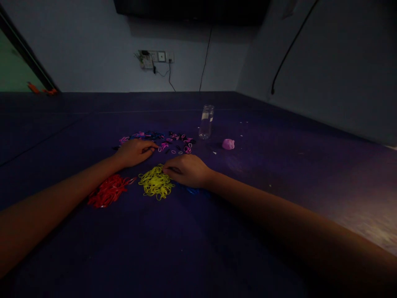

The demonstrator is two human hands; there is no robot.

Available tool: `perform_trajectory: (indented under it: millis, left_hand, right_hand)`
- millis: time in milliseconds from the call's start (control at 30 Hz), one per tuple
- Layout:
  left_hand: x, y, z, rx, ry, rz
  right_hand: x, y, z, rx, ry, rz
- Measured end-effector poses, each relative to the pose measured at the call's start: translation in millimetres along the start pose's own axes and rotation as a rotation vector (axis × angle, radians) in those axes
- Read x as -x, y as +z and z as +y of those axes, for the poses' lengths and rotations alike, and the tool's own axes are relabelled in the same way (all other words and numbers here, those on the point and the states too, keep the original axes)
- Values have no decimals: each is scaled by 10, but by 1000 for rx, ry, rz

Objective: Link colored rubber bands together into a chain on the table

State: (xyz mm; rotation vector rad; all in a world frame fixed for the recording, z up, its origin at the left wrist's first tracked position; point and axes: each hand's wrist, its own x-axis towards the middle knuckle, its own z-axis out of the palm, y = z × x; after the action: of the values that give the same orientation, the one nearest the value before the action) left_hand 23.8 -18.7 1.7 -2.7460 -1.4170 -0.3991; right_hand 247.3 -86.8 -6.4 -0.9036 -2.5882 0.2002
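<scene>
Small rubber bands lie sorted on a dark purple surface: a red pile, a yellow pile, a few blue bands under my right wrist, and a mixed pink, black and blue scatter farther back. My left hand rests at the near edge of the mixed scatter, fingers curled and pinched together. My right hand lies at the right edge of the yellow pile, fingers bent down onto the bands. What either hand pinches is too small and dim to make out.
A clear glass jar stands upright behind the scatter, with a pink lid lying to its right. Walls close off the back and right; a socket with cables is on the back wall.
</scene>
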Motion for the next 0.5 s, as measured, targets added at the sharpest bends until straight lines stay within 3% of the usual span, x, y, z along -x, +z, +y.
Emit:
perform_trajectory:
  millis: [500]
  left_hand:
    - [10,18,-7,-3,22,29]
  right_hand:
    - [6,-1,-6,20,0,-2]
